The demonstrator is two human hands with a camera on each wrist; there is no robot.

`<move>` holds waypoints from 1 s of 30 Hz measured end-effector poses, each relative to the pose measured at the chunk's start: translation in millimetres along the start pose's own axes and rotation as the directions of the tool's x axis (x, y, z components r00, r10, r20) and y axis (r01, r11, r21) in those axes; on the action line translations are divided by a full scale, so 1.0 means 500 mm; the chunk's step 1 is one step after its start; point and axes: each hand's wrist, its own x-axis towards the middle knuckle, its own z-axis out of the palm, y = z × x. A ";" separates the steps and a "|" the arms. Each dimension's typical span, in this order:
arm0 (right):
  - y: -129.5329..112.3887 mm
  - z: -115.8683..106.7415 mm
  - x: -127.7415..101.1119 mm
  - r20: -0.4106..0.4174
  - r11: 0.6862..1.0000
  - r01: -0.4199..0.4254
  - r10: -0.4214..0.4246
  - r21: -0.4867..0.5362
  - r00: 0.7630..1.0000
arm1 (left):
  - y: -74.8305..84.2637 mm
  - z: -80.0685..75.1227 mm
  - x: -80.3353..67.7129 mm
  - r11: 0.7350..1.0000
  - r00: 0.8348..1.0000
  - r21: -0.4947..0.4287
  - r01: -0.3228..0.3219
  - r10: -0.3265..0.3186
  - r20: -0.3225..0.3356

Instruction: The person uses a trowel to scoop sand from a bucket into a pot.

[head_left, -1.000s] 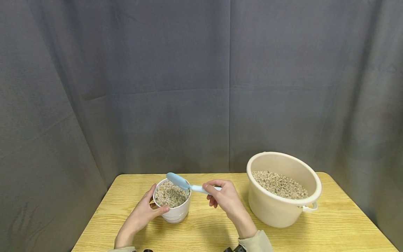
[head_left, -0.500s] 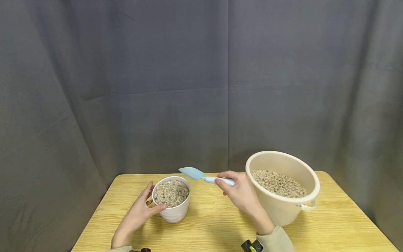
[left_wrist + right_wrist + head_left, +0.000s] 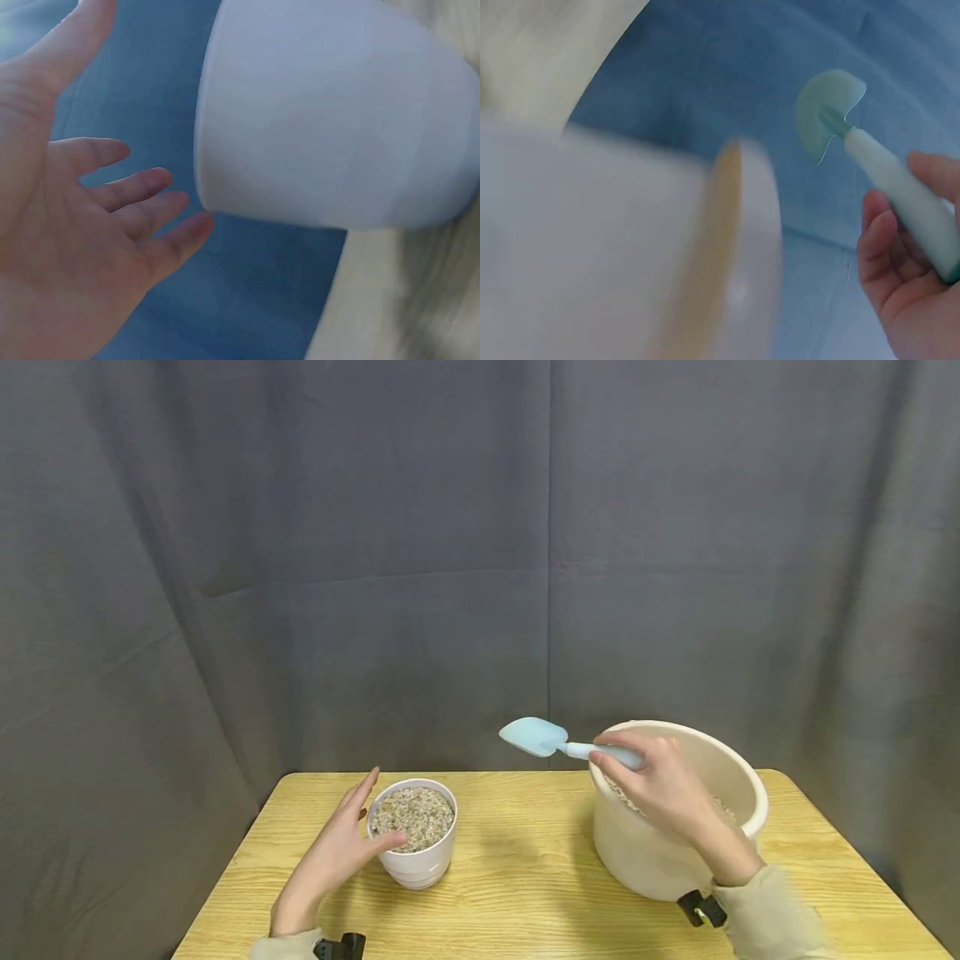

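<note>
Two containers of gravel: left hand (image 3: 333,860) fingers released beside one pot (image 3: 415,843), right hand (image 3: 663,787) grasping one scoop (image 3: 536,737)

A light wooden table (image 3: 525,893) with a visible grain fills the lower part of the head view. Behind it and along both sides hangs a dark grey curtain (image 3: 450,568), creased in folds, with a straight vertical seam near the middle.

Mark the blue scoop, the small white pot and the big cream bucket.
blue scoop (image 3: 534,737), head view, on the blade.
small white pot (image 3: 420,863), head view, on its front wall.
big cream bucket (image 3: 637,856), head view, on its outer wall.
</note>
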 end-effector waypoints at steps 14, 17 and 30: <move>0.106 -0.168 0.024 0.086 0.942 0.219 -0.204 -0.254 0.975 | 0.111 0.063 0.066 0.992 0.991 -0.036 -0.120 0.121 0.048; 0.121 -0.200 0.015 0.102 0.939 0.190 -0.167 -0.287 0.981 | 0.131 0.093 0.079 0.985 0.984 -0.075 -0.159 0.164 0.073; 0.197 -0.260 -0.031 0.261 0.932 0.139 -0.050 -0.336 0.964 | 0.198 0.230 0.134 0.970 0.948 -0.101 -0.220 0.237 0.214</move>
